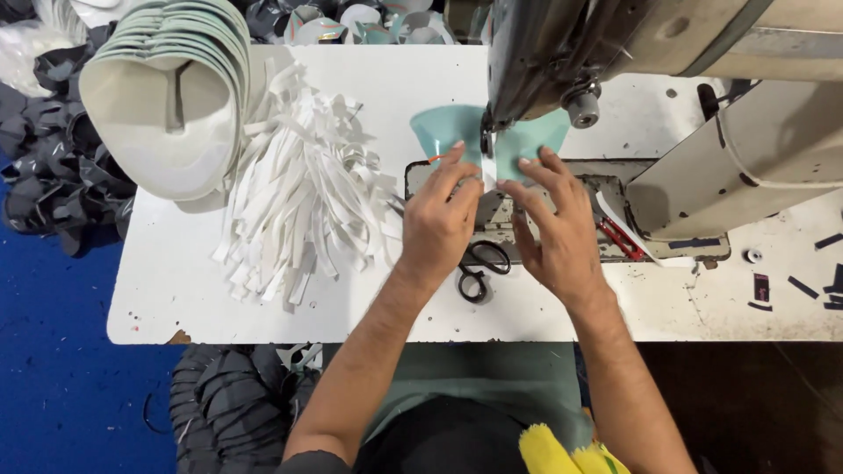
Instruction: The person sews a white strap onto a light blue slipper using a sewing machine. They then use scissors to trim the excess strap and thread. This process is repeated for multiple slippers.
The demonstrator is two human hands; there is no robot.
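We press the teal fabric pieces (457,132) flat under the sewing machine (562,53) needle with left hand (439,219) and right hand (553,228), fingers extended, gripping nothing. The material looks thin, limp; hold near the seam.

Smooth glossy teal pieces (443,127), matt white strips (303,197), worn painted-metal sewing machine (615,44).

White table (263,316), white strips (303,197) (heaped), black scissors (479,268), sewing machine (702,114)

Both hands (439,219) (553,228) flat, fingers (457,167) forward
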